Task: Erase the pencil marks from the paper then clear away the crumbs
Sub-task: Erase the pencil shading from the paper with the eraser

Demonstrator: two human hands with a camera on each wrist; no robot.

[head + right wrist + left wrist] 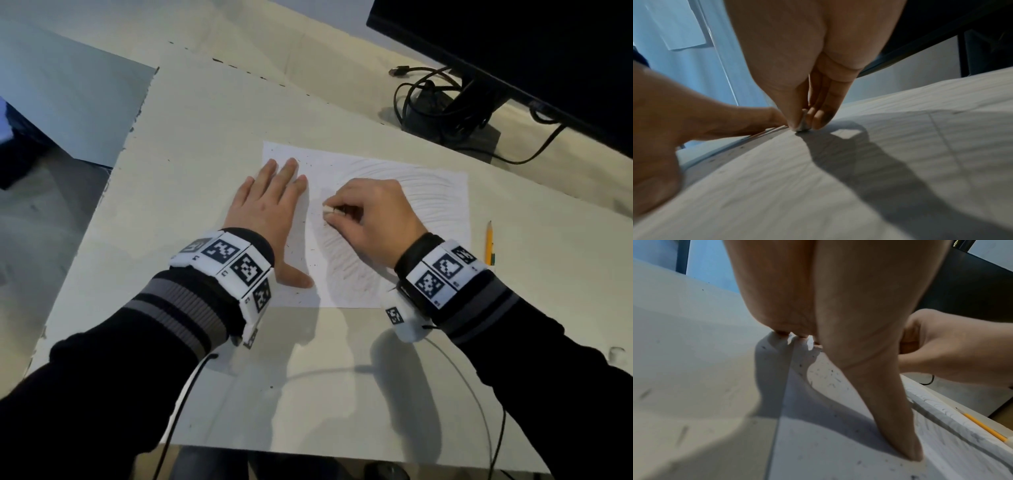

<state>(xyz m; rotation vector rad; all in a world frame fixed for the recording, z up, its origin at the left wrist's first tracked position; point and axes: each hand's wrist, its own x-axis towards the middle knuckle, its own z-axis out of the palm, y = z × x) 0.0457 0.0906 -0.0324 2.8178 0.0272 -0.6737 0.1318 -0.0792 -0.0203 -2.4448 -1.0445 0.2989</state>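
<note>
Matt, wrinkled paper (428, 192); smooth table (205, 144)

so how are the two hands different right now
The left hand lies flat with straight fingers, pressing the paper down; the right hand is curled, pinching a small white eraser against the sheet. The left holds nothing, the right holds the tool. Both rest on the paper and wear marker wristbands.

Paper (431, 192) lies on the tabletop (191, 144). Left hand (270, 212) flat on its left part, right hand (373, 219) beside it, eraser (331, 210) on the sheet. Pencil (489, 244) just right of the paper; monitor stand (455, 126) behind.
</note>
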